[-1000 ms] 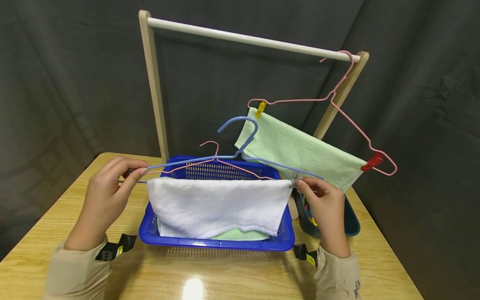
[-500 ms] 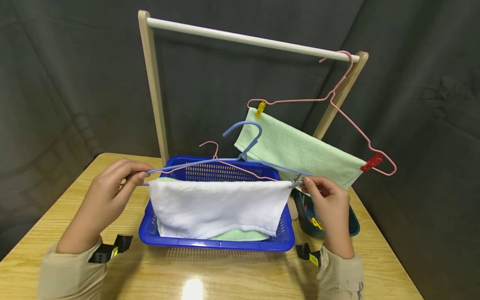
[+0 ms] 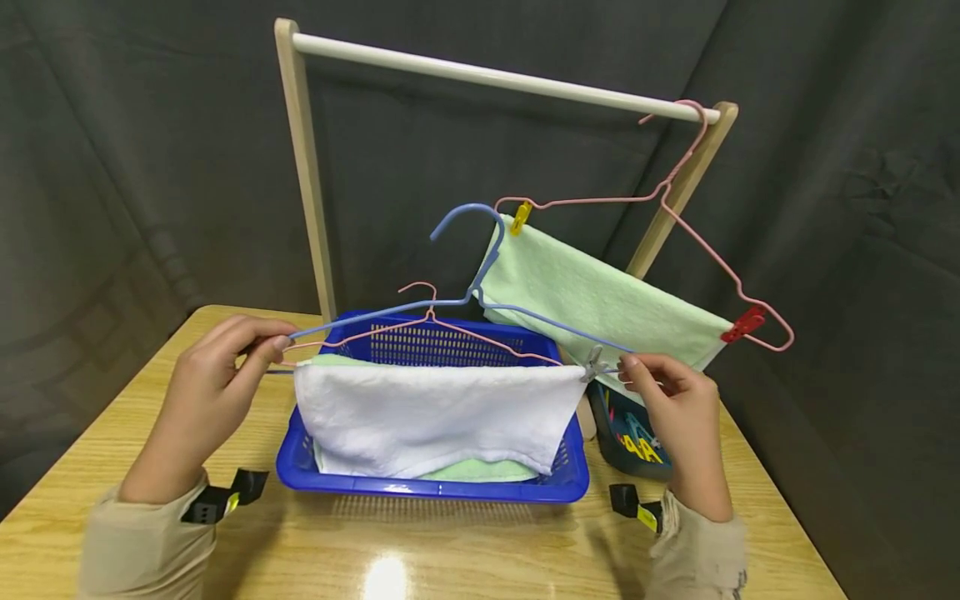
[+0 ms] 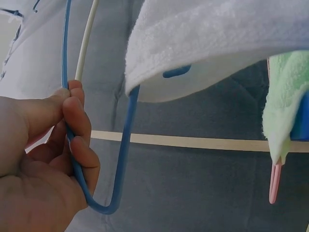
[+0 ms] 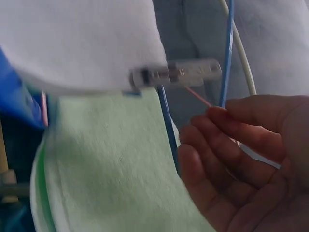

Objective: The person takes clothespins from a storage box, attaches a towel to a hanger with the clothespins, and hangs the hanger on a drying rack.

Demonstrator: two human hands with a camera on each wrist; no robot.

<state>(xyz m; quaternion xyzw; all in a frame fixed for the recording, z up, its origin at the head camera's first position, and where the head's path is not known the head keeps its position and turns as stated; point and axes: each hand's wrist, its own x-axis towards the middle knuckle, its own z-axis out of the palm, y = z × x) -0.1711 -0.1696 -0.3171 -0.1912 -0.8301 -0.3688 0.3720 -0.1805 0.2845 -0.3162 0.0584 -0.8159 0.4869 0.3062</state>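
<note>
White towel (image 3: 442, 421) on a blue hanger (image 3: 474, 293) above a wood-grain counter (image 3: 300, 550)

Head view: dark grey curtains (image 3: 150, 167) surround the glossy counter, which catches one bright reflection (image 3: 386, 577) near the front. A rack (image 3: 307, 167) stands at the back; the towel hangs over a blue basket (image 3: 435, 486). The left hand (image 3: 217, 375) and right hand (image 3: 675, 408) each pinch one end of the hanger.

Left wrist view: a pale wooden bar (image 4: 193, 141) crosses the curtains.

Right wrist view: a blurred grey clip (image 5: 178, 73) grips the towel's edge.

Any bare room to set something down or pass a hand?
The tabletop in front of the blue basket, between the sleeves, is bare; so is the white rail left of the hung pink hanger. Crowded: the basket's right, with dark bin, hanging green towel, right hand.
</note>
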